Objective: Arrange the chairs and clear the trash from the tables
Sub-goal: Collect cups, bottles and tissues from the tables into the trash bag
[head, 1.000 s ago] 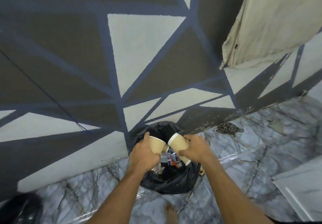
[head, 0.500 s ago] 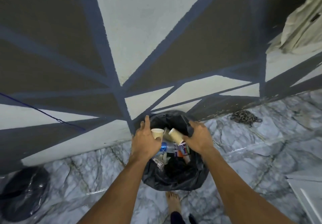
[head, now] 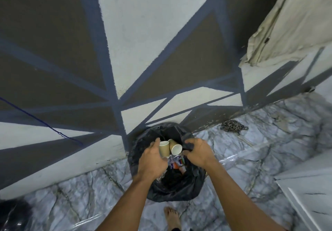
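Over the open black trash bag (head: 177,189) by the wall, the left hand (head: 152,160) is closed around a paper cup (head: 164,148), and the right hand (head: 199,152) pinches the bag's rim beside a second cup (head: 175,147).

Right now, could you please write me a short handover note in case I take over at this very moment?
Left hand: holding a paper cup over the black trash bag.
Right hand: fingers gripping the bag's rim; a second cup lies tilted beside it, and I cannot tell if it is held.
Done: wrappers and a bottle are in the bag.
Left: drop both cups in. No tables or chairs are in view.
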